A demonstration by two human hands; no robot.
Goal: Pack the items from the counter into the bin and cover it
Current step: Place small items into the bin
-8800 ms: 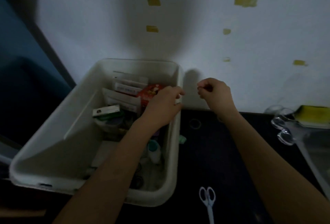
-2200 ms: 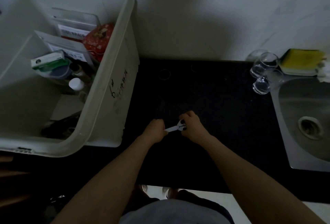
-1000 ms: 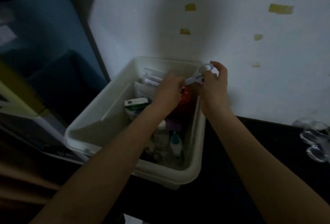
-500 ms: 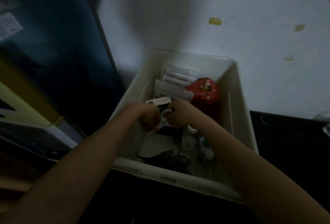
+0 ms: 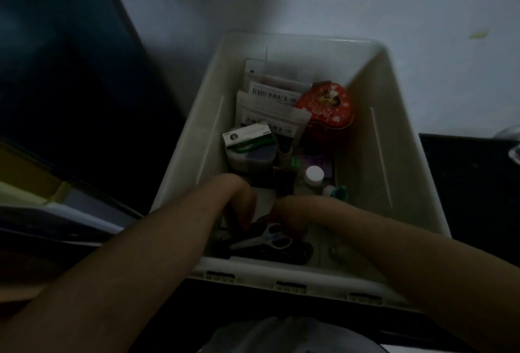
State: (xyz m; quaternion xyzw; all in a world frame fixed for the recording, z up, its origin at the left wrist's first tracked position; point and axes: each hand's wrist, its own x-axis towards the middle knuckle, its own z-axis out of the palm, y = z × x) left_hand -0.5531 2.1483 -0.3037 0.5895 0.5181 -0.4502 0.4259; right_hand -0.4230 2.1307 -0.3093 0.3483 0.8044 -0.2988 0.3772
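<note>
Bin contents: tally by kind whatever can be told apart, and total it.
Pouches: 3
Red tin: 1
Small box: 1
White-capped bottle: 1
Scissors: 1
Total: 7. The dark clutter by the near wall of the bin is too dim to count.

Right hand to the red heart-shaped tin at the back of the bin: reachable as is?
Probably yes. The right hand is already inside the open white plastic bin, low at the near end by the white-handled scissors. The red heart-shaped tin sits uncovered toward the far wall, with nothing above it.
</note>
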